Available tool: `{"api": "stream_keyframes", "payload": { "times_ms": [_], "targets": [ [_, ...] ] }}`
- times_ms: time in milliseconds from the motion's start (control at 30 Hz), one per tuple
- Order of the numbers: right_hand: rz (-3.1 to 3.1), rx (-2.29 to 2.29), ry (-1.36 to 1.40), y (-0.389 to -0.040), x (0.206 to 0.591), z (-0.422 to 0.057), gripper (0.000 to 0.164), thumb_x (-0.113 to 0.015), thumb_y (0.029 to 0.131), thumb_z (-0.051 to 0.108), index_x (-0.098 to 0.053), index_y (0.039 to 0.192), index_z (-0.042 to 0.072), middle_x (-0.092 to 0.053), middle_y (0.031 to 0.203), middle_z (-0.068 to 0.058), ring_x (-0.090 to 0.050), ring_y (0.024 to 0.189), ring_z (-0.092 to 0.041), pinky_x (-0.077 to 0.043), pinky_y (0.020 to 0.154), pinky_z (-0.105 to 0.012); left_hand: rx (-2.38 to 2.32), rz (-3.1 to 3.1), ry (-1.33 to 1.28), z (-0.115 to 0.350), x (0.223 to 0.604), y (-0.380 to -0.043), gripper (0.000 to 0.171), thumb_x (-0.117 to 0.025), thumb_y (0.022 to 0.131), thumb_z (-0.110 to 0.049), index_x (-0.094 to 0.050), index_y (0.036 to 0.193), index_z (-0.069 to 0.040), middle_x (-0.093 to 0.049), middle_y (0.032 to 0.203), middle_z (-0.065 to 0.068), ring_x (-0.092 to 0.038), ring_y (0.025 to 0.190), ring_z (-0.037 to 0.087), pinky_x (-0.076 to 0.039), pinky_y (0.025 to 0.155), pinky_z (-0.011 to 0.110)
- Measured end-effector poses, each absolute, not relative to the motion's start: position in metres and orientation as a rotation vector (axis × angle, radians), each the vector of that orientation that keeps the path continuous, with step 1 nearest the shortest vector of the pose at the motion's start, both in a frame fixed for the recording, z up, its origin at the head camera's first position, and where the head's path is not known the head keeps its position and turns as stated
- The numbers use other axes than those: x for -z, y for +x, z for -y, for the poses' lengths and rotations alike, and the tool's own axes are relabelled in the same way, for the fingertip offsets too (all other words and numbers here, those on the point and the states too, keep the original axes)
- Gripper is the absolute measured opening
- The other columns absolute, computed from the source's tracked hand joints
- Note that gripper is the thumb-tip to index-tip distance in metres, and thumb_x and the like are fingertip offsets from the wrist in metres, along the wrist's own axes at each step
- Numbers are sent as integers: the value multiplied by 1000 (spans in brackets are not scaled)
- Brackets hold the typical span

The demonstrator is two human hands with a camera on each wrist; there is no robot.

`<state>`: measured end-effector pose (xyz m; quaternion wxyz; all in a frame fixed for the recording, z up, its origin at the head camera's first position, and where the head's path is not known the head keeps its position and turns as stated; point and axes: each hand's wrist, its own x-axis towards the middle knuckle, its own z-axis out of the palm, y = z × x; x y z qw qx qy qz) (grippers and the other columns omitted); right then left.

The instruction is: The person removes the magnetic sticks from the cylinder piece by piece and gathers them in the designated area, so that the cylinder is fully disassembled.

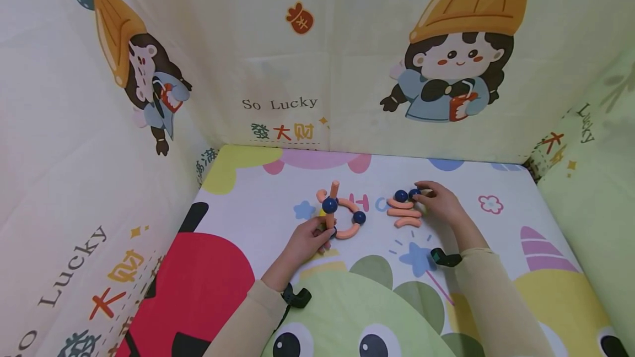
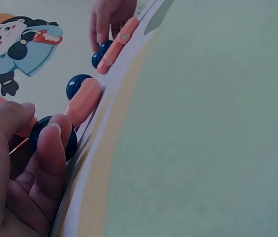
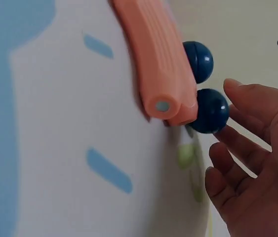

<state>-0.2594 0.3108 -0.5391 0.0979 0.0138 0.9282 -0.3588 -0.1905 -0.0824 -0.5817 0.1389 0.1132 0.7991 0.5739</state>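
Note:
My left hand (image 1: 312,234) pinches a dark blue ball (image 2: 55,136) between thumb and finger. That ball sits at the near side of a joined piece: a ring of curved orange rods (image 1: 349,231) with dark blue balls (image 1: 359,217) between them. A straight orange rod (image 1: 335,187) stands up from a ball (image 1: 329,205) on the left of this piece. At the right, my right hand (image 1: 440,203) has thumb and fingers spread around a loose dark blue ball (image 3: 213,111). A gap shows by the thumb; whether a fingertip touches is unclear. A second ball (image 1: 401,196) sits beside it.
Several loose orange rods, among them a straight one (image 1: 404,213) and a curved one (image 1: 408,223), lie in a stack of rows nearer than the two balls. The table (image 1: 476,225) has a printed cartoon cover. Printed cloth walls (image 1: 357,70) enclose its back and sides.

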Motion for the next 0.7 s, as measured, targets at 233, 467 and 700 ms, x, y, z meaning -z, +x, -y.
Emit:
{"api": "stream_keyframes", "payload": {
  "times_ms": [233, 467, 700],
  "targets": [
    [-2821, 1092, 0, -257, 519, -298, 54, -58, 98, 44, -49, 143, 14, -52, 142, -15, -51, 114, -33, -47, 84, -42, -1650, -2314, 326, 83, 580, -190, 34, -62, 94, -47, -63, 122, -27, -68, 71, 2, -65, 61, 17, -58, 59, 33],
    [-2790, 1182, -96, -256, 497, -260, 50, -60, 98, 42, -51, 141, 19, -54, 140, -11, -52, 114, -31, -49, 93, -48, -1650, -2316, 328, 83, 579, -190, 35, -62, 94, -48, -63, 123, -27, -68, 71, 2, -66, 61, 18, -58, 60, 34],
    [-2669, 1236, -173, -259, 492, -219, 49, -60, 97, 45, -51, 141, 25, -57, 135, -4, -54, 106, -27, -49, 85, -38, -1644, -2322, 336, 83, 580, -190, 35, -62, 95, -46, -63, 124, -28, -68, 71, 1, -66, 61, 18, -58, 60, 33]
  ]
}}
